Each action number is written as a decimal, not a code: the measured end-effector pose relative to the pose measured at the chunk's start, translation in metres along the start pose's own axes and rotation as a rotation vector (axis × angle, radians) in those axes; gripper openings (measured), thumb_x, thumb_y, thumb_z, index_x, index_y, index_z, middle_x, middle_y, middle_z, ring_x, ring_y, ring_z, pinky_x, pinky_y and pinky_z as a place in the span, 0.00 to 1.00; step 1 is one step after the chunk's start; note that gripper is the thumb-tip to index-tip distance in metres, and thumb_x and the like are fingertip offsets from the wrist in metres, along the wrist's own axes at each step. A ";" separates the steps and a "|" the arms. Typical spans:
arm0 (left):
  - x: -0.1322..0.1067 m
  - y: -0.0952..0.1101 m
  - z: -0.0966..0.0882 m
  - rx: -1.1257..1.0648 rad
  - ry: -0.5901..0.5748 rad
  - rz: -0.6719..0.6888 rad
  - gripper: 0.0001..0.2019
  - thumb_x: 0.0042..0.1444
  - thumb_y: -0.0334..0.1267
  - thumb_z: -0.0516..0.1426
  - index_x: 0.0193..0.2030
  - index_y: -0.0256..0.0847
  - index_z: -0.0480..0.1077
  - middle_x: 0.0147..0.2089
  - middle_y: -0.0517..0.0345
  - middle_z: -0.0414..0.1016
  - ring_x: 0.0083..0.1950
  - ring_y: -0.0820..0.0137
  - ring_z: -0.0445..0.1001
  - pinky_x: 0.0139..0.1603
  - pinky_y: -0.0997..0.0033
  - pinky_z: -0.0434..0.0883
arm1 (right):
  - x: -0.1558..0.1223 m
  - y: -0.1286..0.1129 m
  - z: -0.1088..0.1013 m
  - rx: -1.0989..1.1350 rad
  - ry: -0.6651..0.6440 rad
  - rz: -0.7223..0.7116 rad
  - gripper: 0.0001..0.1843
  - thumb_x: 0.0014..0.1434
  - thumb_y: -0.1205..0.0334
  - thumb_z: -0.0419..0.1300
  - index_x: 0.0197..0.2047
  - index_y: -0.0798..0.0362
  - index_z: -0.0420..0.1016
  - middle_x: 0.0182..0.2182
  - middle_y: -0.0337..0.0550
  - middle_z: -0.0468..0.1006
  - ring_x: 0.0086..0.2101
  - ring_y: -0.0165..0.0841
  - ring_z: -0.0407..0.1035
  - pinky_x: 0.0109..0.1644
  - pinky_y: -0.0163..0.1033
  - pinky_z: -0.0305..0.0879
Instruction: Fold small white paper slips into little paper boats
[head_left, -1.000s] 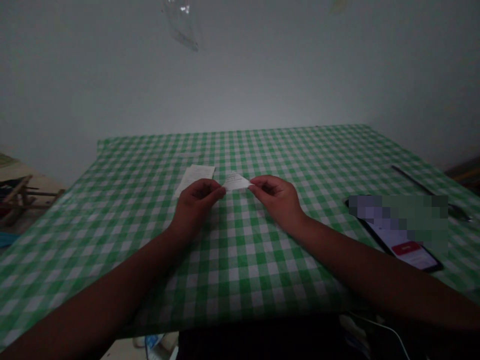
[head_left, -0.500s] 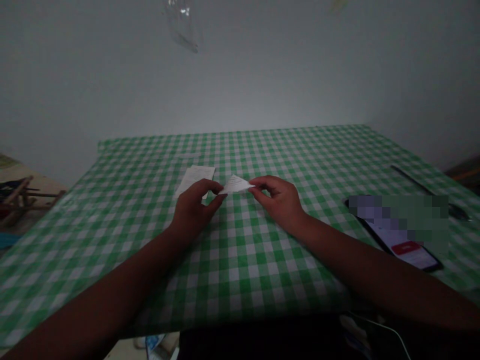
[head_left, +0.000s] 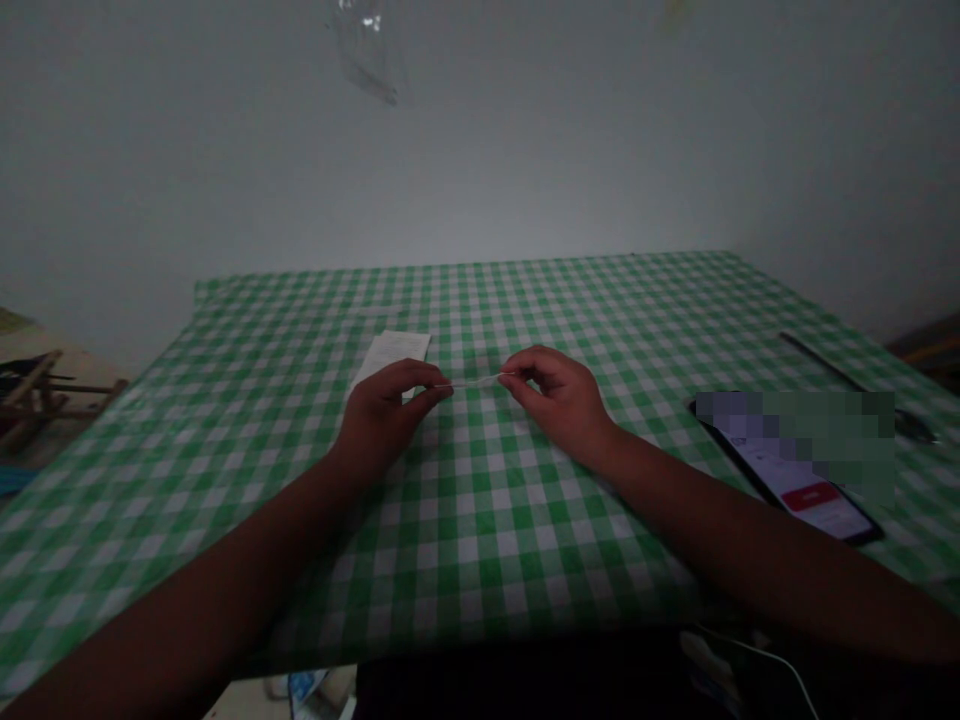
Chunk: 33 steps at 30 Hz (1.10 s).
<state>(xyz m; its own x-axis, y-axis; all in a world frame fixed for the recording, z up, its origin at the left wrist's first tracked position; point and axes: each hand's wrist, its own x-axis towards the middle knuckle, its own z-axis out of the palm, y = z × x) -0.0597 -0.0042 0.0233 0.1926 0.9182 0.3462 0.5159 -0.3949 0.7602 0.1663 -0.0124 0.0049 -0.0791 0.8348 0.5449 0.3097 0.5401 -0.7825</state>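
Note:
A small folded piece of white paper (head_left: 477, 381) is stretched between my hands above the table, seen edge-on as a thin pale line. My left hand (head_left: 391, 403) pinches its left end between thumb and fingers. At the other end, my right hand (head_left: 555, 398) grips it in the same kind of pinch. Behind my left hand, white printed sheets (head_left: 394, 347) lie on the cloth, partly covered by that hand.
A green and white checked cloth (head_left: 480, 520) covers the table. On the right lie a phone (head_left: 810, 497) with a lit screen, partly blurred out, and a thin dark stick-like object (head_left: 821, 362). A pale wall (head_left: 525, 130) stands behind the table; a clear plastic bag (head_left: 367, 55) hangs there.
The folded paper has tilted from showing a white triangular face to lying edge-on. Both hands keep their pinch and have hardly moved.

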 end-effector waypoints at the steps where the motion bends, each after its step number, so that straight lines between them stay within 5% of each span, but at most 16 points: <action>1: 0.000 0.000 0.000 -0.013 -0.002 -0.023 0.05 0.55 0.44 0.63 0.34 0.48 0.77 0.40 0.59 0.80 0.44 0.64 0.77 0.51 0.63 0.71 | 0.000 0.001 0.000 0.011 0.000 0.000 0.02 0.60 0.61 0.62 0.38 0.47 0.76 0.34 0.39 0.77 0.36 0.32 0.72 0.43 0.42 0.70; 9: 0.001 -0.004 0.003 -0.060 -0.060 -0.148 0.12 0.55 0.49 0.62 0.37 0.44 0.76 0.36 0.58 0.80 0.34 0.67 0.74 0.36 0.68 0.69 | -0.002 0.005 0.002 0.027 -0.048 0.070 0.03 0.59 0.59 0.64 0.37 0.48 0.76 0.34 0.39 0.78 0.35 0.33 0.72 0.42 0.42 0.70; 19: 0.000 -0.005 0.003 -0.067 -0.077 -0.112 0.10 0.55 0.48 0.63 0.37 0.45 0.77 0.37 0.59 0.79 0.38 0.66 0.75 0.42 0.67 0.69 | -0.001 0.002 0.003 0.089 -0.014 0.184 0.03 0.57 0.62 0.65 0.36 0.48 0.77 0.32 0.37 0.78 0.33 0.32 0.73 0.40 0.40 0.69; 33: 0.000 -0.003 0.003 -0.077 -0.060 -0.077 0.07 0.56 0.45 0.63 0.34 0.45 0.77 0.36 0.61 0.79 0.38 0.67 0.75 0.47 0.65 0.71 | -0.001 0.005 0.003 0.088 -0.018 0.141 0.02 0.57 0.64 0.64 0.36 0.49 0.76 0.32 0.36 0.78 0.34 0.31 0.73 0.42 0.40 0.69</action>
<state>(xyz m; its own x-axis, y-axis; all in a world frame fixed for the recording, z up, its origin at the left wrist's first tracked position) -0.0588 -0.0028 0.0196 0.2053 0.9454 0.2531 0.4663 -0.3219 0.8240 0.1651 -0.0104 0.0000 -0.0578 0.9044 0.4227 0.2349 0.4238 -0.8747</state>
